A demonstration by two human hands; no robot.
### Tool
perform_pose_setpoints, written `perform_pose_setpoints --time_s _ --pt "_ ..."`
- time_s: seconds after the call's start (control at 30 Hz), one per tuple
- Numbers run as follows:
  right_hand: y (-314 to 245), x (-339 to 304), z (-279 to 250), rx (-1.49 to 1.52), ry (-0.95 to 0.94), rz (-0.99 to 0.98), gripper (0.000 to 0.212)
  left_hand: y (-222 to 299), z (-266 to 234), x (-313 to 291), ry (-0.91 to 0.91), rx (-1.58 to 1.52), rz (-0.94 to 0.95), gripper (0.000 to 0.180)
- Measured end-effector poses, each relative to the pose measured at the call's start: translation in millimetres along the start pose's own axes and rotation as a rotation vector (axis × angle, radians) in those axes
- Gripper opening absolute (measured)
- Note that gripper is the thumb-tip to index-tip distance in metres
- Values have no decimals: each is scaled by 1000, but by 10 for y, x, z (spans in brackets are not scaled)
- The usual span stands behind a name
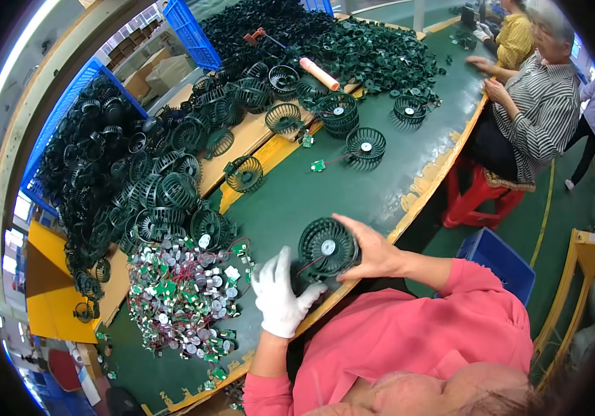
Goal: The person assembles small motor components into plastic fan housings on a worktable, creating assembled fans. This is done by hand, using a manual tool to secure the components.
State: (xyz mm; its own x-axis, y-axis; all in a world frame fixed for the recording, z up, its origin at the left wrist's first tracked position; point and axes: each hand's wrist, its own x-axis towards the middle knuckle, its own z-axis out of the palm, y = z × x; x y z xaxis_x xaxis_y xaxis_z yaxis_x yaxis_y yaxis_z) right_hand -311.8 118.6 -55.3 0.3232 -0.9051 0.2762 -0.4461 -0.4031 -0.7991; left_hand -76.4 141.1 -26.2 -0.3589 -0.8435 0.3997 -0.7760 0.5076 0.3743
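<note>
My bare right hand grips a round black slatted fan cage by its right side, near the table's front edge. A pale round motor sits in the middle of the cage, with a thin red wire running off to the left. My left hand, in a white glove, is just left of the cage with its fingers stretched out and thumb apart. I see nothing held in it. Close beyond the gloved hand lies a heap of small motors with green circuit boards and red wires.
Black cages pile up along the left, spilling from a blue crate. Several cages with motors stand farther up the green table. Small dark parts lie heaped at the back. A person in a striped shirt sits at the right.
</note>
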Motion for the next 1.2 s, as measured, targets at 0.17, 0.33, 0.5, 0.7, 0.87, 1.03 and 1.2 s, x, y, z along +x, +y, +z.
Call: perform_pose_setpoints --time_s 0.17,0.33,0.5,0.7,0.87,1.03,1.2 --pt "120 197 -490 54 146 65 112 -146 55 -127 63 -28 -132 82" --pt "456 547 -939 -23 411 51 108 -59 77 -87 62 -55 -79 60" --pt "979 846 -1098 -137 512 57 104 -50 111 -74 90 -78 -50 39" --pt "1251 971 -1224 -297 513 69 106 -47 142 -63 66 -67 -48 34" --pt "1362 1029 -1403 -229 497 71 105 -67 138 -38 51 -57 -64 33" --pt "1876 1160 -1884 -365 584 63 100 -60 132 -2 41 -67 -61 32" --pt "2457 1355 -2252 -510 807 443 65 -71 153 2 31 -68 -53 32"
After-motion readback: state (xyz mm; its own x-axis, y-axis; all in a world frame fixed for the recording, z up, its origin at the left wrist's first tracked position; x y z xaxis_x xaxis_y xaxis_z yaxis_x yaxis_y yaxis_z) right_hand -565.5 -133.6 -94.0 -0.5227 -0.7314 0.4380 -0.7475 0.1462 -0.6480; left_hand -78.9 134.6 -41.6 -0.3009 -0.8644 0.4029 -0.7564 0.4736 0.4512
